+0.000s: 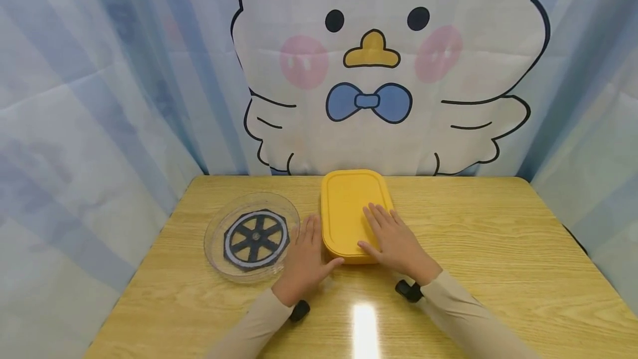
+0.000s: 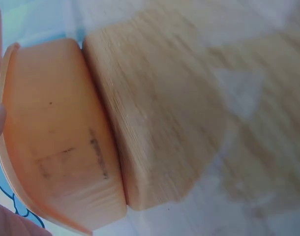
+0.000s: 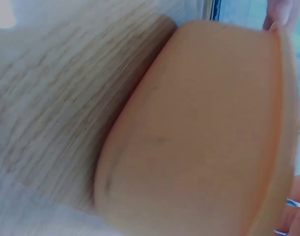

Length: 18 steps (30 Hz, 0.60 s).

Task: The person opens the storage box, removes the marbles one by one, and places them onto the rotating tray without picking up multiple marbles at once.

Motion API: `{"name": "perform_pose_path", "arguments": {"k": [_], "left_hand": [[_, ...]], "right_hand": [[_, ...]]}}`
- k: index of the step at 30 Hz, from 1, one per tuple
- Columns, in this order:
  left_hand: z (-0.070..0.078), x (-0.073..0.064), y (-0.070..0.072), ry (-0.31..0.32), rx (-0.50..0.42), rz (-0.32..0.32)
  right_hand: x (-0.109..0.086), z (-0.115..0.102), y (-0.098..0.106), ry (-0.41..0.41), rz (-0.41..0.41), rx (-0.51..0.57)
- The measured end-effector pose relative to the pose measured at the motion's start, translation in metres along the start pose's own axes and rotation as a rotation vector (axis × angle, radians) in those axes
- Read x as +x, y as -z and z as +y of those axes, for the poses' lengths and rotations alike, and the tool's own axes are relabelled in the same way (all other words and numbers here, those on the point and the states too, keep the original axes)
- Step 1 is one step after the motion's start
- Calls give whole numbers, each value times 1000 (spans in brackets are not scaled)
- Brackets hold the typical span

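box (image 1: 355,260): flat on the table (image 1: 498,248) near its far edge, its length running away from the person, so both hands reach its near end.
lid (image 1: 344,212): on the box, seemingly seated.
right hand (image 1: 396,242): fingers straight, laid over the lid's right side, gripping nothing; probably for steadying.
left hand (image 1: 305,259): fingers extended, thumb out toward the box, holding nothing; contact unclear.
dish (image 1: 215,242): left of the box, apart from it, perhaps for space.
wheel shape (image 1: 255,237): inside or under the dish, cannot tell.

Beige sleeves (image 1: 466,313); black wrist cameras (image 1: 408,291)
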<state>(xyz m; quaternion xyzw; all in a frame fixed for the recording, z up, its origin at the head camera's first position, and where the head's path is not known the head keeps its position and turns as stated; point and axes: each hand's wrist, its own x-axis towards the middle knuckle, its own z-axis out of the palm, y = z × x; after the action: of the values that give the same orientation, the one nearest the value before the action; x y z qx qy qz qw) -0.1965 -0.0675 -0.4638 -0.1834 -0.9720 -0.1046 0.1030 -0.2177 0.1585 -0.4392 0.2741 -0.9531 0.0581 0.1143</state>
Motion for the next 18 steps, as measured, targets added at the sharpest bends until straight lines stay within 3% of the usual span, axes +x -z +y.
{"name": "perform_pose_path", "arguments": {"k": [12, 18], "left_hand": [[-2, 3, -5, 25, -23, -30], [-3, 8, -7, 43, -9, -75]], "right_hand": [[-7, -15, 4, 226, 122, -164], [-4, -19, -1, 380, 272, -254]]}}
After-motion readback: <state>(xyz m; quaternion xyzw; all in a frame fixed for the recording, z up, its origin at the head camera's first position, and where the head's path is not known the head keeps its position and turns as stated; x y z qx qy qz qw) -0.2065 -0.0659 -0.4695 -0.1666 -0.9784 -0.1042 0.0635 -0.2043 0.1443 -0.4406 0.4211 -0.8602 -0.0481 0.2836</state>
